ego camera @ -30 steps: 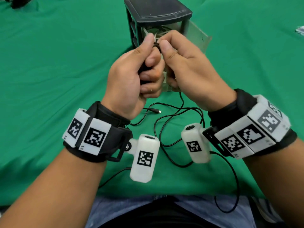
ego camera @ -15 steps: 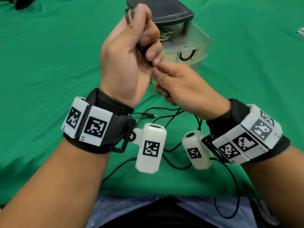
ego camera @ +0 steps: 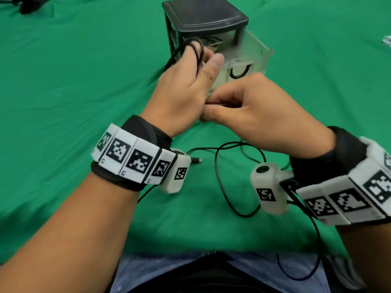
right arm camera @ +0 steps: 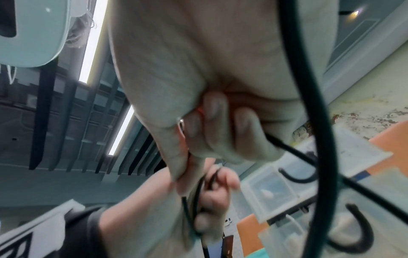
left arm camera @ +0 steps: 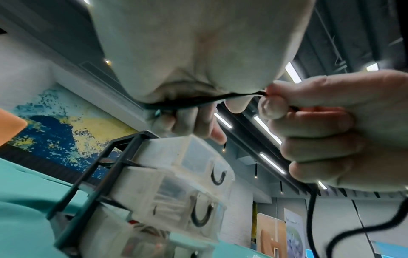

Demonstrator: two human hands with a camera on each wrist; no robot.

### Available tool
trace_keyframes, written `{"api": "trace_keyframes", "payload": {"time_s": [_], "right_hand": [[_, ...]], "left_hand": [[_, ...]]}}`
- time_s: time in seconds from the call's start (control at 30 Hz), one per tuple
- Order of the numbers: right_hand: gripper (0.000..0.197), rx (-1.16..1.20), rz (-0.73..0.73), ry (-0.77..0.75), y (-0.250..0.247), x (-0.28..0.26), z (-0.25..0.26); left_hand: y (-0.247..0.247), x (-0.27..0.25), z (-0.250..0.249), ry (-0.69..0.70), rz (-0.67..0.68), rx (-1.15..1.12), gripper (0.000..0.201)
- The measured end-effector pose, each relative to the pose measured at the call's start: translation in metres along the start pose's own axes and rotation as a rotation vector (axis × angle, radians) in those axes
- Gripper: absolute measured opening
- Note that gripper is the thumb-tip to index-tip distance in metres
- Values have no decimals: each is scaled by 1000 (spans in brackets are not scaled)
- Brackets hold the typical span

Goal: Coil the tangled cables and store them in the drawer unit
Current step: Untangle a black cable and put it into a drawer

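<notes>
A thin black cable point(ego camera: 220, 178) lies in loose loops on the green cloth below my hands. My left hand point(ego camera: 186, 81) holds several turns of it looped round its fingers, just in front of the drawer unit point(ego camera: 203, 17). My right hand point(ego camera: 249, 108) pinches a run of the cable point(left arm camera: 198, 101) between thumb and forefinger, right beside the left palm. The unit has a black frame and clear drawers; its top drawer point(ego camera: 254, 53) stands pulled out. The free plug end point(ego camera: 197, 160) rests on the cloth near my left wrist.
The green cloth point(ego camera: 74, 81) covers the whole table. A dark object point(ego camera: 29, 5) lies at the far left corner and something white point(ego camera: 387, 40) at the right edge. Lower drawers with black U-shaped handles point(left arm camera: 200, 214) hold other cables.
My left hand has come down from beside the unit's top and turned its back upward. The right hand has shifted slightly, still pinching the cable next to the left palm.
</notes>
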State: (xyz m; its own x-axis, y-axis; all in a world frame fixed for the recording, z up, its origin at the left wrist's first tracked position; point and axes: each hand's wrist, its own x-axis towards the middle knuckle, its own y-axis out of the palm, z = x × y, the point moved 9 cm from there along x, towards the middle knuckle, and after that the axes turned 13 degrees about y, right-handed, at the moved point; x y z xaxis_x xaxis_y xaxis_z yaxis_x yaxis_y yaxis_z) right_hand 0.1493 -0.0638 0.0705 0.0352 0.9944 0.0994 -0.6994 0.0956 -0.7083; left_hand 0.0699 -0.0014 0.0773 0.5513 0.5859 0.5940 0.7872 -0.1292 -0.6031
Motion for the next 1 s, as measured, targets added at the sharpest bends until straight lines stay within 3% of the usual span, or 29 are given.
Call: {"api": "trace_keyframes", "payload": {"time_s": [0.1,0.2,0.3,0.43,0.6,0.73,1.0], "right_hand": [[20,2,-29,14,-16,-1,-2],[13,32,-52,10,-30,-1,-1],[17,94,-147,-27,-42,3,0],[27,244,-305,-48,-54,7,-6],[26,407,-366,-37,-49,15,-19],[27,457,-276,-25,-37,23,-20],[56,530,-121,142,1,32,-41]], "left_hand": [[14,-7,17,-102,148,22,45],[31,-14,20,-189,260,-172,68],[39,-19,13,-245,282,-335,82],[44,-19,3,-211,277,-510,79],[47,-17,-14,-205,246,-845,59],[42,-15,-27,-178,211,-999,45],[32,-8,-33,-156,70,-1274,45]]}}
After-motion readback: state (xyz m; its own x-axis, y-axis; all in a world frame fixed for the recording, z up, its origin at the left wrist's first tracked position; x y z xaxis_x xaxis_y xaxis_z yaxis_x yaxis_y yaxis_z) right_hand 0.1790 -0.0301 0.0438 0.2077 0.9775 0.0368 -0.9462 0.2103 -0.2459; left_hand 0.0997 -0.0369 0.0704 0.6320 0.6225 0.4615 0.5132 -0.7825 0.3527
